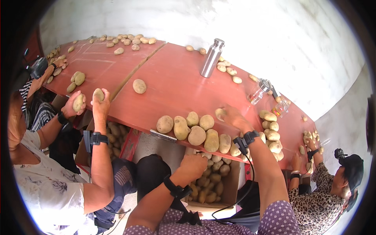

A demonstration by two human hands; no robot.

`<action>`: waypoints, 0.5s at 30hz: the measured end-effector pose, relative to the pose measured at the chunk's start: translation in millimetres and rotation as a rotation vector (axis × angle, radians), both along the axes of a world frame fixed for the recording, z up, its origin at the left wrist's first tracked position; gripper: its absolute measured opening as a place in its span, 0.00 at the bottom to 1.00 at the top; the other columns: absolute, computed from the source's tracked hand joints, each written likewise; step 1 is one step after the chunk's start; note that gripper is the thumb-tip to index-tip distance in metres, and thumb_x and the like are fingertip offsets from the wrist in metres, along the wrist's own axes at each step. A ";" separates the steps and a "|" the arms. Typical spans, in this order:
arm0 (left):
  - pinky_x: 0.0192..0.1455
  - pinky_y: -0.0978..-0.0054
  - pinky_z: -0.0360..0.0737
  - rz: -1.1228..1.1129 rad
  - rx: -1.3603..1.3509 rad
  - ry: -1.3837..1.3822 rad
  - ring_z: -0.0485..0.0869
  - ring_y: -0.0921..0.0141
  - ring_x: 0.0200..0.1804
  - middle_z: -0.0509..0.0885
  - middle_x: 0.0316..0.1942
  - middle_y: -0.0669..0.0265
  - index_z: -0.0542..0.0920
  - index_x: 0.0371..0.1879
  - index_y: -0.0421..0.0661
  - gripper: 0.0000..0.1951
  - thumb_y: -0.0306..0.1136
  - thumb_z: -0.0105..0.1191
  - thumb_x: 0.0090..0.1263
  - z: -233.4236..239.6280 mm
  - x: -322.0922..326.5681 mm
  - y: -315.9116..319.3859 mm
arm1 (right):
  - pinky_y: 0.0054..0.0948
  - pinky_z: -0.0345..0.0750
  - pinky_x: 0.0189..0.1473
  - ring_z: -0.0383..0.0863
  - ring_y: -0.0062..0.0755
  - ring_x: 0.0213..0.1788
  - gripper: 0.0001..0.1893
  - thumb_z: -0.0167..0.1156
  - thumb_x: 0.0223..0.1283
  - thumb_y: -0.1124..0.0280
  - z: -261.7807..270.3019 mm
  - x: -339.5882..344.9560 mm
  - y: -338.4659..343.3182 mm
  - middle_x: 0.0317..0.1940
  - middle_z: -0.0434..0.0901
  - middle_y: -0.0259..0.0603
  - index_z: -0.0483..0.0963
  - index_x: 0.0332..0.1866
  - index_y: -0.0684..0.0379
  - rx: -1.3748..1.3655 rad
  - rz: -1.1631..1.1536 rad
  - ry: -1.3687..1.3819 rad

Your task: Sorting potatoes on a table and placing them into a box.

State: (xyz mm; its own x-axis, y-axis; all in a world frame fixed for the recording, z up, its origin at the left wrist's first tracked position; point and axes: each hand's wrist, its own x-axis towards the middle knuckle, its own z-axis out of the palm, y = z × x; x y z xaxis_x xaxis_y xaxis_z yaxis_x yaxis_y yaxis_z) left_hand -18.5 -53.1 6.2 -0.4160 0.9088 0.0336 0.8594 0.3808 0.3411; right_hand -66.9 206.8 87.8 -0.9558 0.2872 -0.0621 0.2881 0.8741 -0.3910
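Observation:
My right hand point(234, 117) is over the red tabletop point(173, 88), its fingers closed round a pale potato point(220, 114). A line of potatoes point(196, 135) lies along the near edge, just below and left of that hand. My left hand point(194, 166) hangs bent at the table's edge, above a cardboard box point(231, 188) that holds many potatoes point(205, 188). Its palm and fingertips are turned away, so whether it holds anything is hidden. A lone potato point(139, 86) rests farther left on the table.
A steel bottle point(212, 58) and glass jars point(258, 92) stand at the back. More potatoes point(273, 135) are piled on the right. At left a co-worker holds potatoes point(78, 102) in both hands; others sit at both ends. A metal hinge point(163, 136) lines the near edge.

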 end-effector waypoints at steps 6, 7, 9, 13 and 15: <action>0.34 0.62 0.82 0.034 0.048 0.102 0.86 0.61 0.32 0.83 0.33 0.61 0.81 0.34 0.45 0.12 0.40 0.63 0.59 -4.5 -1.0 -1.9 | 0.44 0.75 0.57 0.80 0.53 0.53 0.22 0.61 0.59 0.67 0.4 -63.2 -67.8 0.51 0.80 0.54 0.73 0.59 0.60 0.015 0.228 0.143; 0.34 0.62 0.82 0.033 0.076 0.112 0.86 0.61 0.32 0.83 0.33 0.61 0.81 0.33 0.46 0.12 0.40 0.63 0.58 -5.5 -1.2 -2.1 | 0.44 0.75 0.57 0.80 0.53 0.53 0.22 0.61 0.59 0.67 -5.0 -70.3 -79.0 0.51 0.80 0.54 0.73 0.59 0.60 0.025 0.201 0.114; 0.34 0.63 0.82 0.035 0.100 0.120 0.86 0.61 0.32 0.83 0.33 0.61 0.81 0.32 0.46 0.11 0.40 0.64 0.57 -7.6 -1.5 -2.8 | 0.44 0.75 0.56 0.80 0.54 0.51 0.19 0.58 0.62 0.69 -16.3 -77.9 -97.6 0.50 0.81 0.55 0.73 0.58 0.59 0.131 0.233 0.242; 0.34 0.63 0.82 0.045 0.176 0.059 0.87 0.61 0.33 0.84 0.32 0.60 0.81 0.32 0.46 0.09 0.37 0.61 0.57 -10.6 0.1 -4.0 | 0.40 0.75 0.57 0.80 0.51 0.52 0.17 0.55 0.65 0.69 -19.9 -71.7 -109.2 0.47 0.82 0.51 0.75 0.57 0.60 0.183 0.276 0.173; 0.34 0.62 0.82 0.023 0.159 0.046 0.87 0.60 0.35 0.85 0.33 0.59 0.82 0.32 0.45 0.07 0.34 0.58 0.58 -10.7 1.0 -3.4 | 0.40 0.75 0.56 0.80 0.52 0.50 0.14 0.53 0.66 0.70 -8.5 -61.6 -104.1 0.46 0.83 0.53 0.77 0.53 0.61 -0.046 0.244 0.073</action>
State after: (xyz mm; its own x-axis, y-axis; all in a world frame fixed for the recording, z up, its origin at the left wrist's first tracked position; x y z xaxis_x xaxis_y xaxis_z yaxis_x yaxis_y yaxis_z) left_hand -17.5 -56.6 -4.5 -0.4315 0.8806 0.1957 0.8670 0.3450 0.3596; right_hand -128.5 102.6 79.2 -0.9989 0.0459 0.0019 0.0403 0.8953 -0.4437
